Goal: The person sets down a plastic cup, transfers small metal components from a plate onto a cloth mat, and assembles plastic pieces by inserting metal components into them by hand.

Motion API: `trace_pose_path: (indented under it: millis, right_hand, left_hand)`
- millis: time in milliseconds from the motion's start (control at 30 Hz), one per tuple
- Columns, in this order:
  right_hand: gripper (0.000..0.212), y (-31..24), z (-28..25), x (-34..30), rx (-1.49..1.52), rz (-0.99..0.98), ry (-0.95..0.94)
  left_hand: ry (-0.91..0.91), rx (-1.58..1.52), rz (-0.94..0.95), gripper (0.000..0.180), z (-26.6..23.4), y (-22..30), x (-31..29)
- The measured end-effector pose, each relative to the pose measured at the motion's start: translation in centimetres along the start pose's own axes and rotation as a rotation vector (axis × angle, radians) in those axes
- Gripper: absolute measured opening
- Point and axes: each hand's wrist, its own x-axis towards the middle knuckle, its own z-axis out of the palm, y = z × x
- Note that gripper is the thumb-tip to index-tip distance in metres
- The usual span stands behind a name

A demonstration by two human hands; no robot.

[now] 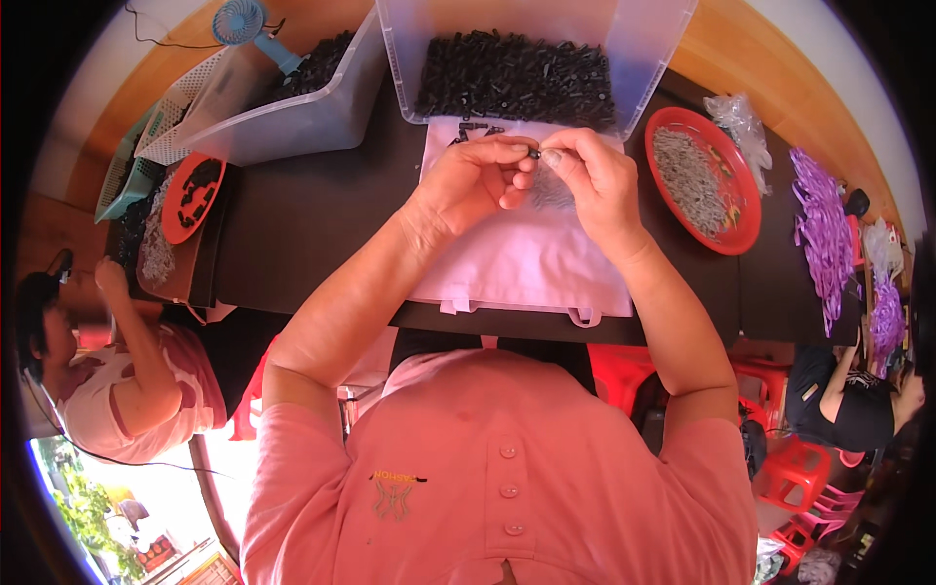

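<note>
Over a pink cloth bag (522, 263), my two hands meet fingertip to fingertip. Thumb and fingers of my left hand (468, 180) pinch a small black plastic piece (534, 153). My right hand (600, 185) is closed in a pinch against the same spot; whatever its fingertips hold is too small to make out. Partly hidden by that hand, a patch of small silvery parts (552, 191) lies on the cloth. A few loose black pieces (472, 130) rest at the cloth's far edge, beyond my left hand.
A clear bin (402, 58) of black pieces stands beyond my hands, another clear bin (292, 122) to its left. On the right are a red tray (746, 210) of silvery parts and purple straps (824, 234). People sit left (146, 390) and right (838, 395); a blue fan (239, 21) stands far left.
</note>
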Motion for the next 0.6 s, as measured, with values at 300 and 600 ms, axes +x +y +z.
trace_pose_path:
  millis: [300,600]
  right_hand:
    - [0.005,0.11,-0.02,0.14,-0.085,0.039,0.004]
    - [0.005,-0.09,0.72,-0.05,-0.028,0.017,-0.076]
  left_hand:
    - [0.028,0.125,0.028,0.014,-0.01,-0.16,-0.60]
    - [0.082,0.091,0.103,0.021,0.25,-0.54,-0.81]
